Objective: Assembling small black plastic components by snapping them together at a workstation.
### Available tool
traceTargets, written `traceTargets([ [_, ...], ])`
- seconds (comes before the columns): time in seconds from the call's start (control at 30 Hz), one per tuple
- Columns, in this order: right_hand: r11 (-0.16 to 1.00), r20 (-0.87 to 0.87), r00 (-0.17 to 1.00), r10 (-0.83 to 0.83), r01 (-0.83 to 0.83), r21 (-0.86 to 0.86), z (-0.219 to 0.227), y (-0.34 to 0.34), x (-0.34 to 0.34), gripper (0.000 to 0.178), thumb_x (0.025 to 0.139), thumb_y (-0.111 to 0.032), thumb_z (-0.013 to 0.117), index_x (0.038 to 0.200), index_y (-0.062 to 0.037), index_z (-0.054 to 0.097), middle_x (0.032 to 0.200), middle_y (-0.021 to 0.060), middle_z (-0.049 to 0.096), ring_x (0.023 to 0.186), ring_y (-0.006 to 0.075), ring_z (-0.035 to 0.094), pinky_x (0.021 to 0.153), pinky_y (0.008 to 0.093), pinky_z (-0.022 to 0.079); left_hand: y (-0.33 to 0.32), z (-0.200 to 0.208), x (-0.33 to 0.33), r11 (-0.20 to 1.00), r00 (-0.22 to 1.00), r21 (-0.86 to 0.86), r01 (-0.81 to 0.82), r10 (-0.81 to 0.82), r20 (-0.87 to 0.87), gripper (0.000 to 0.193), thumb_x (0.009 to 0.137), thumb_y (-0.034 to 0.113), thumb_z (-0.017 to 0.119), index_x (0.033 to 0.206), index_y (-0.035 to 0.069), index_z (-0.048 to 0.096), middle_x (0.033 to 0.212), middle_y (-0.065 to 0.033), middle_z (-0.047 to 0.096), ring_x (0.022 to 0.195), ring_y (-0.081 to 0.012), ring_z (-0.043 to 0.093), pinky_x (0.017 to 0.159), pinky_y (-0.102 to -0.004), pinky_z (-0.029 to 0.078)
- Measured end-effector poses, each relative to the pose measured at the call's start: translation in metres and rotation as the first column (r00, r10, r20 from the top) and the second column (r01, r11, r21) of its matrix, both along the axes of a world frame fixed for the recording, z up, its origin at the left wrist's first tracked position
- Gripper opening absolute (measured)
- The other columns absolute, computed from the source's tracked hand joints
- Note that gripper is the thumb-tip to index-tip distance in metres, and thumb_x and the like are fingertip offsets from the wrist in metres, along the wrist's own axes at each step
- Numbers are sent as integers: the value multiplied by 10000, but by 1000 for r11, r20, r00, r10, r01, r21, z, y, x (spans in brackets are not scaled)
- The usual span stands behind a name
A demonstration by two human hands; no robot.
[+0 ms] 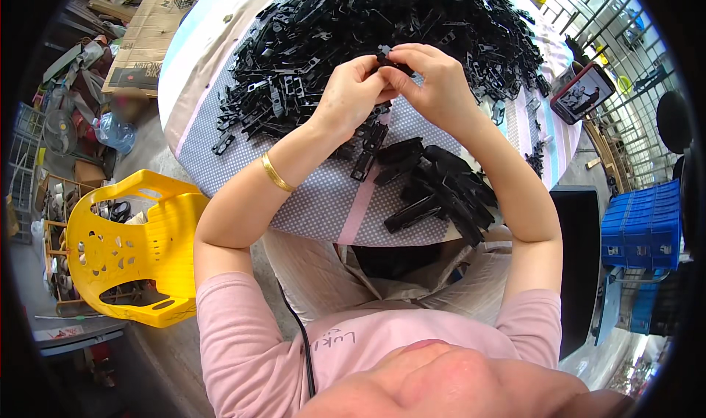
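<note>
Both hands meet above the table, fingertips pressed together on one small black clip (pixel 390 59). The left hand (pixel 353 94) pinches its near end between thumb and forefinger; the right hand (pixel 434 79) pinches the far end from the other side, fingers curled over it. Held this way, at two ends and raised clear of the cloth, the clip can be pressed or snapped between the fingers, which looks like the reason for the grip. Whether it is one part or two being joined is too small to tell.

Right behind the hands lies a big heap of loose black parts (pixel 382 28), within easy reach of either hand. Nearer the body, below the right forearm, sits a smaller pile of longer black pieces (pixel 441 190), kept apart from the heap, probably as sorted or finished ones. Both rest on a round table (pixel 316 204) covered with a dotted cloth with a pink stripe.

A gold bangle (pixel 277 174) circles the left wrist. A phone (pixel 582 92) lies at the table's right edge, screen lit. A yellow plastic chair (pixel 132 249) stands to the left, blue crates (pixel 643 227) to the right.
</note>
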State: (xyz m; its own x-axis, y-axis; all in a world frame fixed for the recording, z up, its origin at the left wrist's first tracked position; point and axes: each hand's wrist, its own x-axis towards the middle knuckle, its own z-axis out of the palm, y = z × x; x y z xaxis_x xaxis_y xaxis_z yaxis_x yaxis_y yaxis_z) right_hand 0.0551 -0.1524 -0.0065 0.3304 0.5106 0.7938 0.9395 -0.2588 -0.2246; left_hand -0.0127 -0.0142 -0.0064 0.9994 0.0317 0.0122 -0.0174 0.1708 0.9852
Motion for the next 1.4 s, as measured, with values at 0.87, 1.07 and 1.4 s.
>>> traceTargets([
  [0.87,963,-79,997,23,-43,-266,30,-20,-12,268,686,-21,631,948,-50,584,814,92,569,768,222,586,667,298,494,8,8,0,998,999,-56,42,-41,10,325,900,69,345,1159,-105,434,1053,-177,531,914,-244,599,813,-314,510],
  [1.07,971,83,997,12,8,-240,23,-7,-23,286,665,-24,639,943,-53,581,807,90,572,765,232,579,650,304,487,10,3,3,997,998,68,-43,40,43,266,865,48,490,1096,-80,512,958,-124,585,833,-175,615,757,-252,526],
  [1.4,930,-782,520,344,-305,207,22,-21,8,366,733,-236,712,1008,-10,627,833,72,641,762,101,598,720,231,472,21,22,-1,997,946,-9,74,-67,316,387,819,71,592,1160,-72,475,926,-112,602,823,-166,614,781,-271,523],
])
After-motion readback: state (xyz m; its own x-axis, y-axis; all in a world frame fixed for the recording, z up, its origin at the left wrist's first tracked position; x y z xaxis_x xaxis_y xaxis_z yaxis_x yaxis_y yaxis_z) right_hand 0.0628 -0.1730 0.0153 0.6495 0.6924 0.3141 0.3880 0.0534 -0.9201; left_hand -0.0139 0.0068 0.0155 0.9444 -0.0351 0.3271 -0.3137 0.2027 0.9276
